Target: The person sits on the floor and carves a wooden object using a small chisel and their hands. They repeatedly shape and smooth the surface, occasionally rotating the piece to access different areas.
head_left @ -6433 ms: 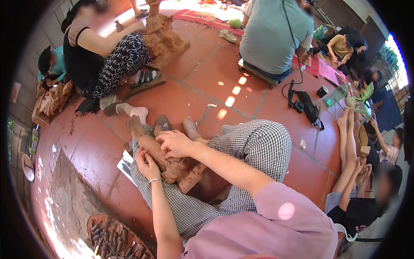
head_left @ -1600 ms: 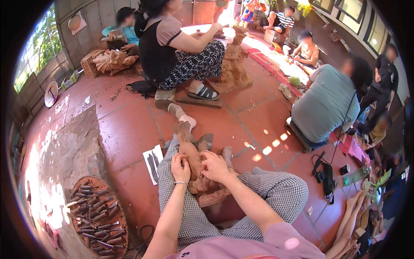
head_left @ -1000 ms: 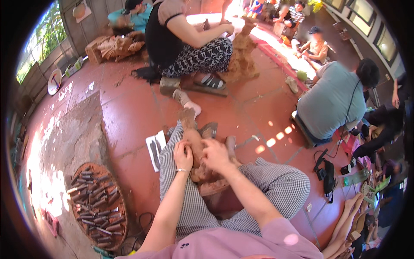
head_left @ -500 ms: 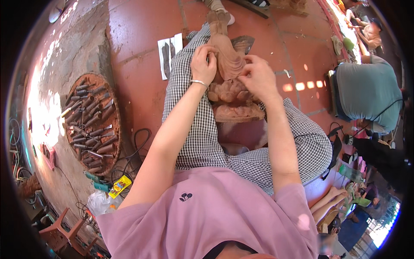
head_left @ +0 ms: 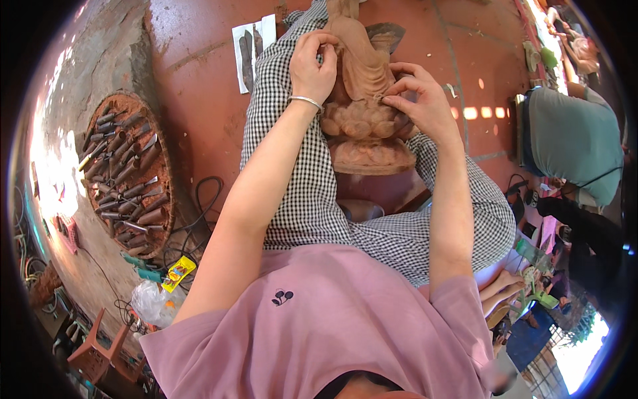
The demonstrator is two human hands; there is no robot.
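A carved reddish-brown wooden statue with draped folds stands between my legs, on a rounded, petal-like base. My left hand rests at the left side of the drapery, its fingers curled against the wood. At the lower right of the folds, just above the base, is my right hand. Its thumb and forefinger are drawn together at the carved surface; whether something small is between them I cannot make out. A dark piece juts out behind the statue's right side.
On the left lies a round basket full of chisels. Two dark flat pieces lie on white paper beyond my left knee. Black cable and a yellow packet are by my left side. Another person sits at right.
The whole view has shifted, so the statue and basket appear higher. My right hand has slid down the folds toward the base, its outer fingers more spread. My left hand stays at the statue's left side.
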